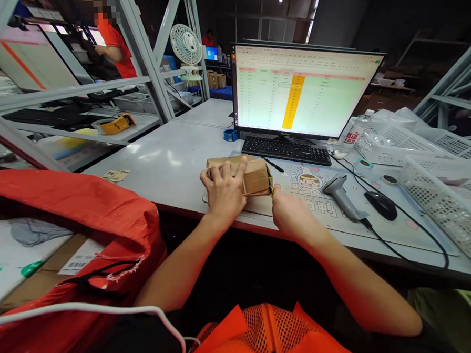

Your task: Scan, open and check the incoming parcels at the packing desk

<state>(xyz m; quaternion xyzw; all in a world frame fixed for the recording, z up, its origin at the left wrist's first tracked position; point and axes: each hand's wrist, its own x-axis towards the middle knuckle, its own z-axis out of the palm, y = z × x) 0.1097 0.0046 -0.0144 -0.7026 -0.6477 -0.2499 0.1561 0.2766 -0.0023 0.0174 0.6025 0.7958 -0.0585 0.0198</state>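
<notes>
A small brown cardboard box (257, 176) lies near the front edge of the table. My left hand (225, 190) grips it from above, fingers curled over the top on its left part. At the right end of the box is my right hand (290, 210), closed. A bit of something thin and yellow shows at its fingertips against the box end; most of it is hidden by the hand. Just behind the box, a black pen (273, 165) rests on the table.
Behind are a keyboard (287, 150) and monitor (302, 94). To the right lie a barcode scanner (345, 197), a mouse (381, 205), cables and white plastic baskets (438, 203). A red bag (135, 218) stands at left. A person (118, 48) stands beyond the metal frame.
</notes>
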